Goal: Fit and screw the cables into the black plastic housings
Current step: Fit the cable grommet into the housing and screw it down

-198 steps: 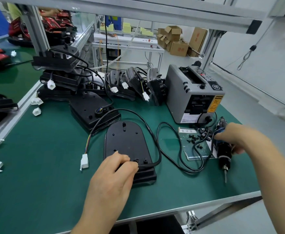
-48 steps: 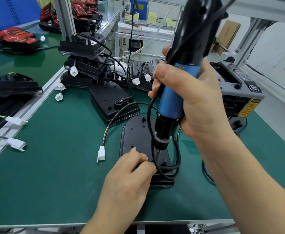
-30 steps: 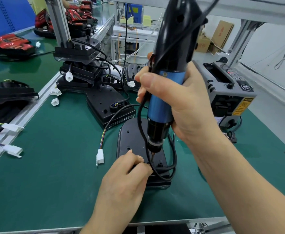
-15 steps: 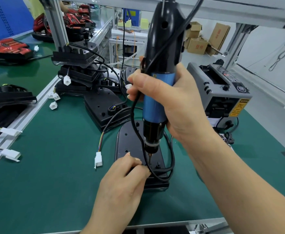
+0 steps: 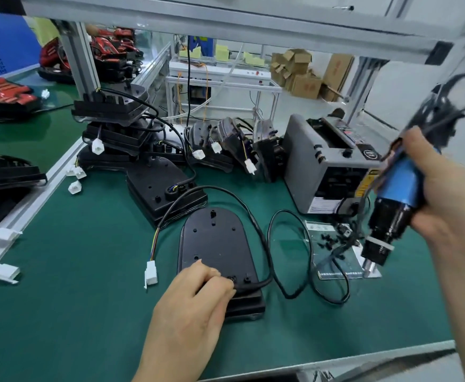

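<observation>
While left hand (image 5: 198, 304) presses cable (image 5: 249, 213) end onto housing (image 5: 217, 244) on worktop (image 5: 74, 312), we grasp screwdriver (image 5: 388, 213) in right hand (image 5: 443, 197) over screws (image 5: 329, 239). Risk: loosened press lets cable slip off screw hole.

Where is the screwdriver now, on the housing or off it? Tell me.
Off. The right hand holds the screwdriver tilted above the screws, clear of the housing, which the left hand steadies.
</observation>
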{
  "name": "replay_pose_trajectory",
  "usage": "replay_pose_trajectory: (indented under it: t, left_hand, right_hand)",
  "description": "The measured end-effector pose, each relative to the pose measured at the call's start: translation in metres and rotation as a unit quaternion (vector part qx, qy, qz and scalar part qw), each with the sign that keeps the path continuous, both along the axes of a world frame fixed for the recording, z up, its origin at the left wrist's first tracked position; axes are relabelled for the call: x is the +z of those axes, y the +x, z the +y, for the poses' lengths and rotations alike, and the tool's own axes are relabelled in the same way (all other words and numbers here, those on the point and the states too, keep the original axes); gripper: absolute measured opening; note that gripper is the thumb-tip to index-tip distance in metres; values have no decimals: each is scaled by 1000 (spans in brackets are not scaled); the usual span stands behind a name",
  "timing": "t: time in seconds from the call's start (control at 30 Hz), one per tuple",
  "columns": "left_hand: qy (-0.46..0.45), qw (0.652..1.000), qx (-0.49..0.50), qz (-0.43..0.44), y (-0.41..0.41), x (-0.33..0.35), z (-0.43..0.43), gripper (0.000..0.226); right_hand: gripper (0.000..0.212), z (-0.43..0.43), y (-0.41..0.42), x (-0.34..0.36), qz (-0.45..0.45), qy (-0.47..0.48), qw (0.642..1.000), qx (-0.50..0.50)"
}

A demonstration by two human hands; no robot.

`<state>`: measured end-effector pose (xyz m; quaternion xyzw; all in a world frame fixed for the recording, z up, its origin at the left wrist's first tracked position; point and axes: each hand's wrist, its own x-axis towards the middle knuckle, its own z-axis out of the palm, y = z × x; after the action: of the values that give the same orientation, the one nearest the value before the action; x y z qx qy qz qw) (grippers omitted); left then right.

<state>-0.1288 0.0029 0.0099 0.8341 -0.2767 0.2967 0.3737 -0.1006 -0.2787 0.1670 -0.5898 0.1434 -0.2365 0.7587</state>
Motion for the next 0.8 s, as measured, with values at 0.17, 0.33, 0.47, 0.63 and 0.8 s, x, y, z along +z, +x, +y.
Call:
replay_pose_trajectory:
  t: [0.17,0.33,0.47,0.63,0.8]
  left_hand:
    - [-6,1000,-5,-8,2,-1,0,5]
    - [-13,1000,1,-12,2,0,-3,4]
    - [-20,1000,-2,-18,3,0,-4,8]
    - [-20,999,-1,-28,4,-1,-4,12]
    - [-20,999,-1,-32,4,0,-4,9]
  right_hand:
    - [22,-58,-3,-46,146,38,986,-70]
    - [33,-91,2,-85,261,42,961,-83]
    - [37,-100,6,-105,299,29,951,-72]
    - [42,-97,14,-117,318,-61,943,-73]
    - [63,-90,23,-124,357,-331,865,-124]
